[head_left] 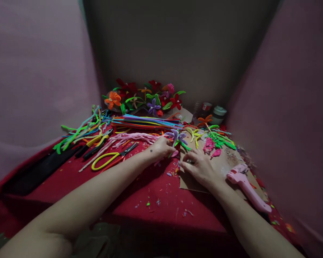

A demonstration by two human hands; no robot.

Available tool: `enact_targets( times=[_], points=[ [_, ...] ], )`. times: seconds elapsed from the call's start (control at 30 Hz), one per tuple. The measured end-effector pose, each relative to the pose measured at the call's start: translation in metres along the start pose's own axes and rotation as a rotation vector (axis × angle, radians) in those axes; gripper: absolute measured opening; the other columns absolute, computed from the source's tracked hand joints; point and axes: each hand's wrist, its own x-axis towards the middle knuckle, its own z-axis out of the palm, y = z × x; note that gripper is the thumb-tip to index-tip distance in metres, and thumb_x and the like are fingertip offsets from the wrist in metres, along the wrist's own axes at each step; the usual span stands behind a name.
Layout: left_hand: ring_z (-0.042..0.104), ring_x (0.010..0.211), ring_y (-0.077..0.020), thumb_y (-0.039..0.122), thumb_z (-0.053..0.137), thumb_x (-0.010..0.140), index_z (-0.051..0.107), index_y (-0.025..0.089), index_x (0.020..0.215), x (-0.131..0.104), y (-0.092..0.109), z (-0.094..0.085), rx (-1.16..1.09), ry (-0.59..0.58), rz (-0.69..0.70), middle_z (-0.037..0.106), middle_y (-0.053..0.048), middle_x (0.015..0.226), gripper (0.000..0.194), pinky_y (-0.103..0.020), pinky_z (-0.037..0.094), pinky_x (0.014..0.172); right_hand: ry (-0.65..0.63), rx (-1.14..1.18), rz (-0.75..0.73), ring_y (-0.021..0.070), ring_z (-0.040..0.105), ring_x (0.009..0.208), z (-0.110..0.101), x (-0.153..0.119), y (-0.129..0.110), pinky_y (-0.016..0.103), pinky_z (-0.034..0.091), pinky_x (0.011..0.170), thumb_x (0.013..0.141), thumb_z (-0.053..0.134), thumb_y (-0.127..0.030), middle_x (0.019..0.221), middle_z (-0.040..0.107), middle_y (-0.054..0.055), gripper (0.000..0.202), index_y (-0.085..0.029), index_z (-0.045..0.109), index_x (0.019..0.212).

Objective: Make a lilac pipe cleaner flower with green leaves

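Observation:
Near the middle of the table, my left hand (pixel 161 147) is closed, its fingertips pressed together at the lower edge of a purple pipe-cleaner flower (pixel 177 136). A small pink loop (pixel 174 153) shows beside the thumb; the exact grip is hard to make out. Green leaf pieces (pixel 185 146) stick out below the flower, between the two hands. My right hand (pixel 200 166) rests over the left edge of a cardboard sheet (pixel 193 184), fingers bent and apart, with nothing visible in them. Just beyond it lie yellow pipe-cleaner pieces (pixel 195 135).
On the cardboard's right lies a pink glue gun (pixel 249 188), with pink and green pieces (pixel 220 139) behind it. To the left are yellow-handled scissors (pixel 106 161), pliers (pixel 98 145) and loose pipe cleaners (pixel 82 132). Finished flowers (pixel 150 96) stand at the back on the red cloth (pixel 134 200).

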Motion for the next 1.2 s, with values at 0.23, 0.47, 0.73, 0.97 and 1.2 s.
enact_targets(
  times=[0.23, 0.47, 0.73, 0.97, 1.2],
  points=[
    [0.027, 0.034, -0.0018, 0.029, 0.074, 0.06, 0.056, 0.014, 0.069, -0.007, 0.002, -0.006, -0.282, -0.049, 0.04, 0.038, 0.008, 0.045, 0.025, -0.017, 0.018, 0.036, 0.026, -0.187, -0.049, 0.0265, 0.053, 0.09, -0.013, -0.006, -0.015, 0.045, 0.039, 0.084, 0.08, 0.057, -0.04, 0.09, 0.064, 0.01, 0.023, -0.019, 0.066, 0.078],
    [0.044, 0.045, -0.0043, 0.026, 0.08, 0.052, 0.056, 0.012, 0.066, -0.02, 0.009, 0.012, -0.513, 0.015, 0.164, 0.051, 0.004, 0.056, 0.031, -0.017, 0.031, 0.042, 0.027, 0.889, 0.348, 0.0161, 0.062, 0.072, 0.0, 0.012, -0.039, 0.03, 0.048, 0.069, 0.071, 0.065, -0.03, 0.08, 0.067, 0.003, 0.022, -0.017, 0.065, 0.089],
    [0.037, 0.041, -0.0025, 0.023, 0.075, 0.061, 0.057, 0.015, 0.077, -0.018, 0.007, 0.003, -0.666, -0.021, 0.292, 0.047, 0.007, 0.054, 0.026, -0.017, 0.026, 0.04, 0.016, 1.401, 0.527, 0.006, 0.045, 0.037, 0.012, 0.025, -0.054, 0.014, 0.028, 0.03, 0.062, 0.073, -0.03, 0.053, 0.053, -0.006, 0.026, -0.018, 0.054, 0.075],
    [0.045, 0.044, -0.0032, 0.02, 0.079, 0.057, 0.056, 0.014, 0.074, -0.02, 0.008, 0.008, -0.711, 0.167, 0.33, 0.052, 0.006, 0.058, 0.029, -0.016, 0.031, 0.041, 0.022, 1.482, 0.594, 0.0022, 0.037, 0.034, 0.015, 0.027, -0.054, 0.011, 0.019, 0.029, 0.062, 0.074, -0.027, 0.053, 0.05, -0.008, 0.032, -0.018, 0.054, 0.086],
    [0.049, 0.044, -0.0048, 0.019, 0.077, 0.059, 0.056, 0.018, 0.081, -0.018, 0.004, 0.011, -0.734, 0.041, 0.37, 0.055, 0.006, 0.066, 0.031, -0.018, 0.037, 0.041, 0.016, 1.443, 0.525, 0.0019, 0.036, 0.034, 0.022, 0.023, -0.049, 0.011, 0.021, 0.029, 0.068, 0.071, -0.033, 0.054, 0.054, -0.007, 0.026, -0.017, 0.052, 0.077]
  ],
)
